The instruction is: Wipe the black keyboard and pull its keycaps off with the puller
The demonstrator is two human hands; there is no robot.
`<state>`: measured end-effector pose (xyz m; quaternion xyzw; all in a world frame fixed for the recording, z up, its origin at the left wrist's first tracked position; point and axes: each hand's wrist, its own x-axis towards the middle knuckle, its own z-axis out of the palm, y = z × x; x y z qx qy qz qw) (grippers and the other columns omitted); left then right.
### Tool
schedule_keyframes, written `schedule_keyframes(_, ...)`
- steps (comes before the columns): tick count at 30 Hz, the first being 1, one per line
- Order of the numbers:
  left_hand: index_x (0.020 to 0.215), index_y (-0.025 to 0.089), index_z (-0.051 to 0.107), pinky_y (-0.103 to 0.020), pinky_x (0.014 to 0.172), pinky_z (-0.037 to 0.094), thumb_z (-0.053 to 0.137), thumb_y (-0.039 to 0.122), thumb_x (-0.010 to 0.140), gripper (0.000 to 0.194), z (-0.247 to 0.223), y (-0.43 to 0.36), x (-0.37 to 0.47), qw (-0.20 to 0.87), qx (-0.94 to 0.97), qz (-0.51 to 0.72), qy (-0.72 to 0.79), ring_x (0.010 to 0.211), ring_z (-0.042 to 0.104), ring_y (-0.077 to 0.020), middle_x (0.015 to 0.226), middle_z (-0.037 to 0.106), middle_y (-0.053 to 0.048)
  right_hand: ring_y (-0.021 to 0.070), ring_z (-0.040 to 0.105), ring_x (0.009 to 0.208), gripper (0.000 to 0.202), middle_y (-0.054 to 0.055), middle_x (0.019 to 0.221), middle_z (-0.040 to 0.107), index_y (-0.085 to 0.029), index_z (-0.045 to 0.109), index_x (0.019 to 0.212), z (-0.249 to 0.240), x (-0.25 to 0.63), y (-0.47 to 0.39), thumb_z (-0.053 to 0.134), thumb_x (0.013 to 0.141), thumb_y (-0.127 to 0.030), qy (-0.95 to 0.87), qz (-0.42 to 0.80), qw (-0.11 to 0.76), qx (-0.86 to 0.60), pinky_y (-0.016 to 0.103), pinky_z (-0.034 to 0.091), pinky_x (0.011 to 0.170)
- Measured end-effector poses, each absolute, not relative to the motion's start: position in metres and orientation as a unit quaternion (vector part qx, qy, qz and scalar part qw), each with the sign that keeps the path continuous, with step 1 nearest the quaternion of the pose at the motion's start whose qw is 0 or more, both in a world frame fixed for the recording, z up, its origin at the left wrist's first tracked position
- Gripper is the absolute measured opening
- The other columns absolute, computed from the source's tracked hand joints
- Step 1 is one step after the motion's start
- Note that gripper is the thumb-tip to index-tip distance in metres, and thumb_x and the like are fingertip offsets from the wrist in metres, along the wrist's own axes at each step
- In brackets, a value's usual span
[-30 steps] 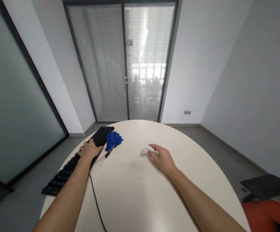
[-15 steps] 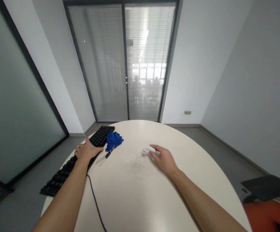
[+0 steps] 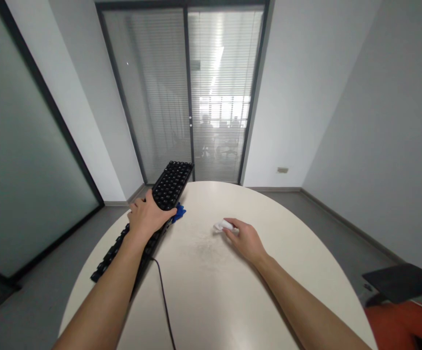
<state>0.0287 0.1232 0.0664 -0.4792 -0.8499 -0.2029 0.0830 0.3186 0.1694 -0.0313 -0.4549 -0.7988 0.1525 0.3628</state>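
A long black keyboard [image 3: 172,183] slants across the left of the table, its far end raised. My left hand [image 3: 147,214] is closed round it at mid-length, thumb on the near edge and fingers over the far edge. Behind the keyboard, a crumpled blue cloth [image 3: 179,212] shows only in part. Pinched between the thumb and fingers of my right hand [image 3: 246,240] is a crumpled white tissue [image 3: 222,225], low over the tabletop near the middle. Grey smudges [image 3: 205,248] mark the surface just left of the tissue.
The round white table [image 3: 211,311] fills the foreground. A black cable [image 3: 164,296] runs from the keyboard toward the near edge. At the lower right stands a red and black chair [image 3: 396,321], beyond the table's rim. Glass doors with blinds [image 3: 218,146] stand behind.
My left hand has lifted the keyboard and shifted it right and away, now covering most of the blue cloth and the small wire tool beside it. My right hand with the tissue has barely moved.
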Motion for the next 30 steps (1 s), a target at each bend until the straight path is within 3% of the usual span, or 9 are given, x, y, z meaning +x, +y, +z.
schedule_keyframes(8,0.144,0.019,0.030,-0.046,0.091,0.044,0.063,0.071,0.063,0.102,0.054,0.114,0.095,0.008,-0.585,-0.172,-0.793,0.118,0.052,-0.0411,0.130,0.053,-0.021,0.0203,0.065,0.083,0.032,0.005,0.099,0.073,-0.020,0.064,0.111,-0.032,0.320,0.173,0.054,0.090,-0.042,-0.721,0.230,0.445,-0.478,0.032,0.048,0.079)
schedule_keyframes(13,0.144,0.018,0.030,-0.046,0.092,0.043,0.065,0.069,0.061,0.104,0.038,0.110,0.123,-0.006,-0.623,-0.144,-0.769,0.117,0.053,-0.0417,0.127,0.055,-0.020,0.0193,0.067,0.083,0.028,0.005,0.097,0.070,-0.021,0.054,0.103,-0.041,0.318,0.183,0.050,0.089,-0.045,-0.582,0.408,0.523,-0.470,0.032,0.052,0.075)
schedule_keyframes(18,0.141,0.018,0.035,-0.046,0.092,0.043,0.068,0.062,0.060,0.098,0.026,0.104,0.140,-0.018,-0.655,-0.140,-0.742,0.117,0.052,-0.0412,0.124,0.056,-0.020,0.0155,0.066,0.068,0.016,0.002,0.086,0.066,-0.021,0.048,0.098,-0.036,0.309,0.181,0.048,0.088,-0.034,-0.469,0.550,0.512,-0.464,0.028,0.055,0.061)
schedule_keyframes(22,0.141,0.017,0.034,-0.046,0.095,0.040,0.068,0.063,0.061,0.098,0.017,0.103,0.146,-0.021,-0.658,-0.129,-0.741,0.118,0.051,-0.0407,0.124,0.056,-0.021,0.0122,0.064,0.060,0.012,-0.001,0.079,0.061,-0.021,0.045,0.093,-0.038,0.305,0.179,0.051,0.089,-0.030,-0.452,0.573,0.488,-0.479,0.024,0.054,0.054)
schedule_keyframes(30,0.144,0.015,0.034,-0.047,0.099,0.039,0.055,0.075,0.070,0.098,0.006,0.106,0.148,-0.055,-0.672,-0.134,-0.726,0.123,0.049,-0.0402,0.130,0.055,-0.021,0.0125,0.060,0.054,0.021,-0.002,0.071,0.059,-0.022,0.044,0.091,-0.056,0.317,0.192,0.062,0.087,-0.032,-0.488,0.541,0.480,-0.489,0.022,0.051,0.045)
